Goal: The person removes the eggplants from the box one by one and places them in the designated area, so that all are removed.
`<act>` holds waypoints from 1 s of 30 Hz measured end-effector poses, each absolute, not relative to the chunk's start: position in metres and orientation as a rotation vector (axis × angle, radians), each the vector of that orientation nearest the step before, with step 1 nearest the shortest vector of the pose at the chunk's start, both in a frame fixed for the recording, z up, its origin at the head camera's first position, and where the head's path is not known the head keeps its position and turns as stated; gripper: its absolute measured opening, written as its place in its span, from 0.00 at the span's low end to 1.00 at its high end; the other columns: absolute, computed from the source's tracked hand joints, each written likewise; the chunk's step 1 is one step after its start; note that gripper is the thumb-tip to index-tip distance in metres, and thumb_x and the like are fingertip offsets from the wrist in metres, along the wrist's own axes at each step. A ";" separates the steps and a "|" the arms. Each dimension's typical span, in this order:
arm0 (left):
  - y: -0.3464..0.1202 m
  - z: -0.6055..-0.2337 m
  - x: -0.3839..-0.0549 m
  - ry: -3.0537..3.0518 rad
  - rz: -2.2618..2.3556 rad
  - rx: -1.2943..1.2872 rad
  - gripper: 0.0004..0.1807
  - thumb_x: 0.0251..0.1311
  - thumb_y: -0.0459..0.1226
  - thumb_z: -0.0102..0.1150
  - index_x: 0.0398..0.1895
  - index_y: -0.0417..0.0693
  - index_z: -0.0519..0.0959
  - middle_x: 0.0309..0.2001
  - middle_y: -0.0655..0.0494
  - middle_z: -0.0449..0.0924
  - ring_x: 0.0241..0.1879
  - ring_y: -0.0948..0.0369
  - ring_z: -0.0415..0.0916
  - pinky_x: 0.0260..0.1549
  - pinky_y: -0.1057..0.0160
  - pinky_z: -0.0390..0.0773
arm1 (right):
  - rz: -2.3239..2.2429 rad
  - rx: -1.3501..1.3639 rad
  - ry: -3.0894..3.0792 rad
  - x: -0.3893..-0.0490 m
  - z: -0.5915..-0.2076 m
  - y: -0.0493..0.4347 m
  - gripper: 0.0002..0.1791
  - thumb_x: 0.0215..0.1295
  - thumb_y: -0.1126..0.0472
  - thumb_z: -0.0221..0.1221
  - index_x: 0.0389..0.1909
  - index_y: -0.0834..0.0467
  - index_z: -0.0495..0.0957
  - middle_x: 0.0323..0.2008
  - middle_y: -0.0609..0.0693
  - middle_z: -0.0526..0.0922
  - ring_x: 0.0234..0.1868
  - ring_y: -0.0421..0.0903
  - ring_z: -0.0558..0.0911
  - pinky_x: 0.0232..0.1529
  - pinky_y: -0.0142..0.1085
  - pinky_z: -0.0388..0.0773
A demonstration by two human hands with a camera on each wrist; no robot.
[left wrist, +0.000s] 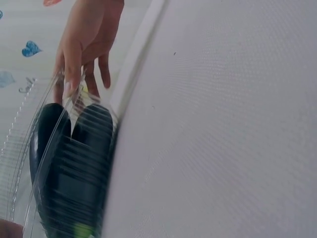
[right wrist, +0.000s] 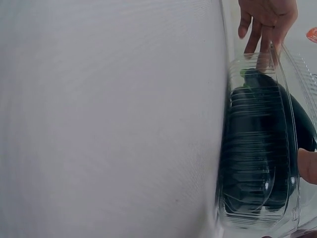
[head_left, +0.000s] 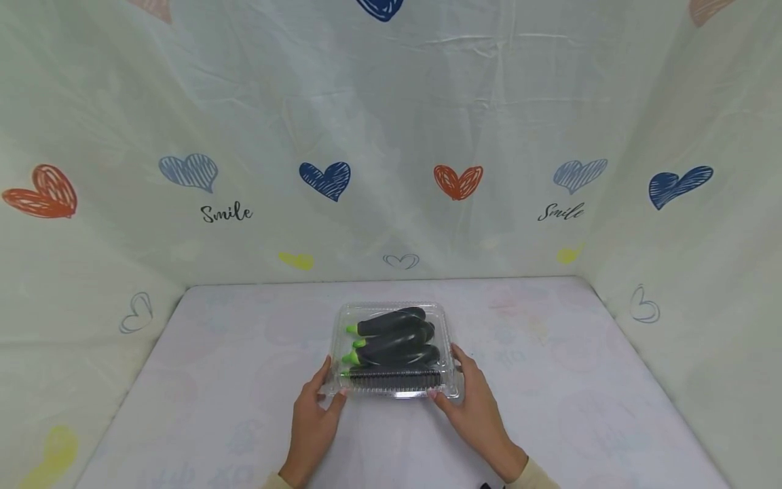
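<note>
A clear plastic clamshell box [head_left: 403, 393] with a ribbed front wall sits on the white table. Several dark eggplants [head_left: 391, 339] with green stem ends lie inside, stems toward the left. My left hand [head_left: 314, 421] holds the box's near left corner, thumb at the front rim and fingers along the side. At the near right corner, my right hand [head_left: 479, 414] grips it the same way. The right thumb [right wrist: 308, 166] shows against the rim in the right wrist view. In the left wrist view, the left hand is mostly out of frame.
The white table [head_left: 244, 380] stretches around the box on both sides. A pale curtain [head_left: 391, 231] printed with hearts and "Smile" hangs behind the table and along its sides.
</note>
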State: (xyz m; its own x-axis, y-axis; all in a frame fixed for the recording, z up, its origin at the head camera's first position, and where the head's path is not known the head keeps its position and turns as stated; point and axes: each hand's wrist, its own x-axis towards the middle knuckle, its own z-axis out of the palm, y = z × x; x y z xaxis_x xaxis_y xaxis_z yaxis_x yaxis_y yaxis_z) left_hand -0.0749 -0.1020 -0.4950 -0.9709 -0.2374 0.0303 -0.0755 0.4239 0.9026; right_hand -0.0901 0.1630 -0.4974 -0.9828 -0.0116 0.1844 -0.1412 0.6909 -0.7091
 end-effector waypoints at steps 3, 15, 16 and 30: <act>-0.102 -0.496 -0.074 -2.499 -1.578 0.283 0.34 0.66 0.30 0.67 0.75 0.37 0.70 0.70 0.38 0.76 0.67 0.42 0.73 0.57 0.47 0.77 | 1.179 0.120 -2.738 -0.090 -0.496 0.163 0.50 0.60 0.57 0.76 0.79 0.58 0.61 0.69 0.60 0.75 0.64 0.61 0.79 0.61 0.64 0.78; -0.101 -0.495 -0.075 -2.452 -1.560 0.339 0.31 0.64 0.29 0.68 0.71 0.39 0.75 0.59 0.41 0.85 0.53 0.50 0.81 0.42 0.62 0.75 | 1.232 0.118 -2.744 -0.092 -0.495 0.165 0.50 0.57 0.59 0.77 0.79 0.58 0.63 0.69 0.59 0.76 0.65 0.60 0.78 0.62 0.64 0.77; -0.101 -0.495 -0.075 -2.454 -1.559 0.341 0.31 0.64 0.29 0.68 0.72 0.39 0.75 0.59 0.40 0.85 0.50 0.52 0.80 0.41 0.64 0.75 | 1.240 0.115 -2.745 -0.092 -0.495 0.165 0.50 0.57 0.59 0.77 0.79 0.58 0.63 0.69 0.59 0.76 0.65 0.60 0.78 0.62 0.65 0.77; -0.100 -0.493 -0.076 -2.445 -1.554 0.392 0.26 0.66 0.30 0.66 0.68 0.38 0.78 0.55 0.43 0.88 0.50 0.54 0.80 0.34 0.67 0.73 | 1.284 0.103 -2.776 -0.095 -0.491 0.164 0.53 0.56 0.60 0.78 0.80 0.63 0.60 0.70 0.62 0.74 0.66 0.61 0.77 0.65 0.66 0.74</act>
State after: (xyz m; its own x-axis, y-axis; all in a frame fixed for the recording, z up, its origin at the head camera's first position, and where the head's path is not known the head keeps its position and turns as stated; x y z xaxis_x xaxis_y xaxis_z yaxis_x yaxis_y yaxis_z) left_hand -0.0757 -0.1000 -0.4927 -0.9409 -0.3365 0.0396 -0.1069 0.4059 0.9077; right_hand -0.0954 0.1645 -0.4910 -0.9944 -0.0265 0.1021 -0.0950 0.6463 -0.7571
